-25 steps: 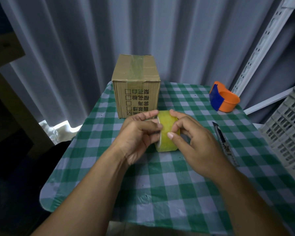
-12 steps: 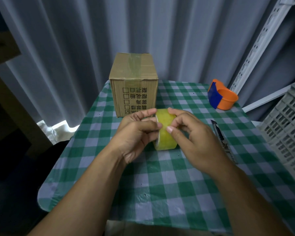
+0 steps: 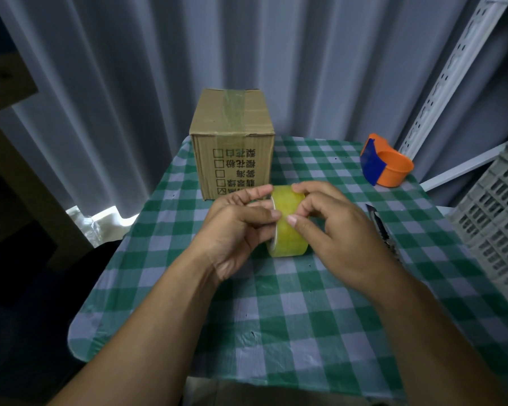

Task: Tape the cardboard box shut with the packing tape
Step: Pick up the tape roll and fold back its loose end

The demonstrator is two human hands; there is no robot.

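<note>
A yellowish roll of packing tape (image 3: 289, 237) is held upright just above the checked tablecloth, in front of me. My left hand (image 3: 238, 230) grips its left side, thumb on the roll's face. My right hand (image 3: 338, 232) holds the right side, thumb and forefinger pinching at the tape's surface. Behind the hands stands the brown cardboard box (image 3: 232, 142), flaps down, with a strip of clear tape along its top seam and printed characters upside down on its front.
An orange and blue tape dispenser (image 3: 386, 161) sits at the back right of the table (image 3: 276, 332). A utility knife (image 3: 383, 230) lies right of my right hand. A grey plastic crate (image 3: 493, 224) stands at the right edge. Curtains hang behind.
Both hands stay on the roll; my right fingers have curled in and shifted slightly on the tape's surface. The box and other items have not moved.
</note>
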